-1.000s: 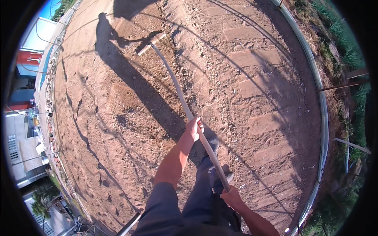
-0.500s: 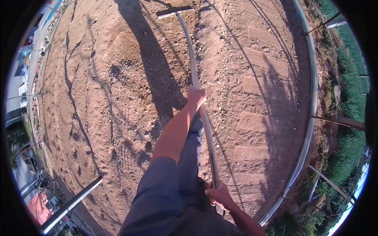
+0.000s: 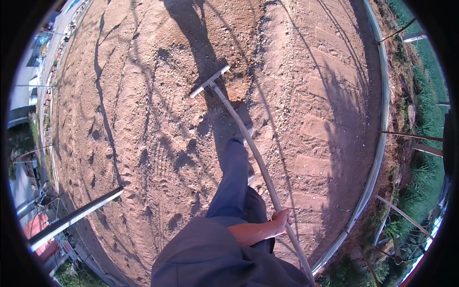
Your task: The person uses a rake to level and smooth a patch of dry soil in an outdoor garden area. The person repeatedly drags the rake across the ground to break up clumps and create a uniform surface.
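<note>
A long-handled rake [image 3: 258, 160] slants across the middle of the view, its wide straight head [image 3: 201, 88] down on the loose, stony soil. My left hand [image 3: 281, 221] is wrapped around the pole's lower part, near my right hip. Beyond that hand the pole runs on past the lower edge. My right hand is out of the picture. The head lies beyond my forward foot, with a patch of darker, stirred earth [image 3: 236, 88] beside it. Whether the head has teeth on its underside cannot be seen.
A pale curved rail or kerb [image 3: 382, 115] borders the plot on the right, with green grass [image 3: 423, 124] behind it. At left a metal bar [image 3: 79, 217] juts over the soil. My shadow [image 3: 191, 28] falls ahead, and tyre-like imprints [image 3: 315, 126] mark the right side.
The rake head has come back over the soil toward me and now lies at a slant. My left hand has moved down and right with the pole. My right hand has left the view.
</note>
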Demonstrator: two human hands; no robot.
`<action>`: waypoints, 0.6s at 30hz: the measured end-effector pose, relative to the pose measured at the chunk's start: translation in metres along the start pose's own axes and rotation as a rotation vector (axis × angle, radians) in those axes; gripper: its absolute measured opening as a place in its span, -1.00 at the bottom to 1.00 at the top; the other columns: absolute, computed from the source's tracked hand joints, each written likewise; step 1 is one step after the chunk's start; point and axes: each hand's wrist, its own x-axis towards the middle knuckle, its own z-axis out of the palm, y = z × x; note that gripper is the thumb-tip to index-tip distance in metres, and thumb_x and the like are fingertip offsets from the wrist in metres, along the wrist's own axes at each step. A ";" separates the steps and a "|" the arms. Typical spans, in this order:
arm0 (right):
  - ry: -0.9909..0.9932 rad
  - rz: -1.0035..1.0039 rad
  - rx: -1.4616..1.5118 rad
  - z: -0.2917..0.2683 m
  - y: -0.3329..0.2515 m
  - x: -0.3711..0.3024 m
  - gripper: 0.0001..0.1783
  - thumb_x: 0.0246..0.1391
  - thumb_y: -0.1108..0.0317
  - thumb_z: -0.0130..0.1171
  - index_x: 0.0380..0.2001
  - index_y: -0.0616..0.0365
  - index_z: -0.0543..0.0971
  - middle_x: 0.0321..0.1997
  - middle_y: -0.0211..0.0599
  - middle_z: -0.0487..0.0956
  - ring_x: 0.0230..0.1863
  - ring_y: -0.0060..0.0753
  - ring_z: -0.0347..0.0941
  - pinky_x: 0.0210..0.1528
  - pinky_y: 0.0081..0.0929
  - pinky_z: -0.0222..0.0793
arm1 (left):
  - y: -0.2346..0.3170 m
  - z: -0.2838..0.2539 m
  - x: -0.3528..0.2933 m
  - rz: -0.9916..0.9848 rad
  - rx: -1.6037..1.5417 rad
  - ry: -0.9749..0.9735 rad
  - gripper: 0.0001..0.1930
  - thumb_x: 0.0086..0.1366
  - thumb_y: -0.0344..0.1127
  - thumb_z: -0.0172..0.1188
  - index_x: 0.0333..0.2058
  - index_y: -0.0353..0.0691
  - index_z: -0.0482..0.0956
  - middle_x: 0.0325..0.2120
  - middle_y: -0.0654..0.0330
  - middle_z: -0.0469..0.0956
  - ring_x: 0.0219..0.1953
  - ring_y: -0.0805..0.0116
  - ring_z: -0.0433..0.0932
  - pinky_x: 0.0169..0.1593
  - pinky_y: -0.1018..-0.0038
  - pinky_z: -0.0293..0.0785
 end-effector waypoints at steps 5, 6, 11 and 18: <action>0.088 -0.060 -0.124 0.013 0.018 -0.010 -0.84 -0.26 0.35 0.21 -0.56 0.19 0.51 -0.66 -0.18 0.50 -0.55 -0.17 0.50 -0.47 -0.24 0.39 | -0.005 -0.038 -0.040 0.048 0.072 0.200 -0.80 0.03 -0.42 0.13 -0.67 -0.16 0.29 -0.78 0.30 0.24 -0.76 0.41 0.31 -0.62 0.33 0.36; 0.101 -0.083 -0.141 0.018 0.012 -0.008 -0.84 -0.26 0.35 0.21 -0.55 0.19 0.51 -0.66 -0.17 0.50 -0.55 -0.14 0.50 -0.46 -0.22 0.39 | 0.000 -0.048 -0.043 0.013 0.019 0.117 -0.80 0.02 -0.42 0.13 -0.67 -0.16 0.29 -0.78 0.30 0.23 -0.76 0.38 0.30 -0.60 0.30 0.36; 0.155 -0.362 -0.131 0.073 -0.110 0.029 -0.83 -0.27 0.33 0.19 -0.54 0.17 0.52 -0.63 -0.08 0.53 -0.52 0.01 0.52 -0.42 -0.12 0.41 | 0.176 -0.103 -0.024 0.224 -0.049 0.253 -0.81 -0.03 -0.46 0.14 -0.63 -0.12 0.28 -0.77 0.32 0.20 -0.78 0.39 0.24 -0.62 0.31 0.31; -0.005 -0.445 0.001 0.099 -0.359 0.027 -0.72 -0.19 0.32 0.12 -0.33 0.16 0.51 -0.40 0.10 0.56 -0.25 0.15 0.50 -0.17 -0.06 0.40 | 0.409 -0.100 -0.041 0.577 0.043 0.286 -0.76 0.05 -0.39 0.19 -0.65 -0.08 0.28 -0.76 0.37 0.23 -0.75 0.49 0.25 -0.66 0.45 0.25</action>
